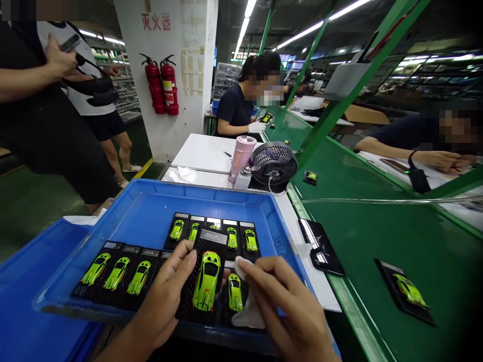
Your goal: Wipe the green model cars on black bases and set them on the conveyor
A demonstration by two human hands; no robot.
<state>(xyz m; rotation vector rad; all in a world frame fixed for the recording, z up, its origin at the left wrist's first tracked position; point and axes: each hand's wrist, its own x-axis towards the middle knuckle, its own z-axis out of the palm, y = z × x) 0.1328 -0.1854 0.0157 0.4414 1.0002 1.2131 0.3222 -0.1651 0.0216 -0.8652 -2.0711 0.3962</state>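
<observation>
Wiping apparently in hand on one model car; finish of the rest not verifiable

Head view: the left hand [166,291] grips a black base [216,247] bearing a green model car [207,281], held above the blue tray [151,198]. The right hand [290,296] pinches a white cloth [249,314] between thumb and fingers, just beside the base; contact between cloth and base cannot be confirmed

Progress, in this inspector's judgement: the held unit is mid-treatment, its car already mounted and its plate [213,236] in place. Which of the tray's units are wiped and which are left cannot be told (nothing visible marks one from another)

Containers: the tray holds a far row of five mounted green cars [250,240], the middle one largely hidden by the held base. A nearer row shows three cars [139,277] at its left, a partly covered base [164,257] beside them, and another car [234,292] behind the cloth. A second blue tray [33,291] sits lower at left. Further mounted cars [411,290] lie outside the trays, on the green belt [339,211]
</observation>
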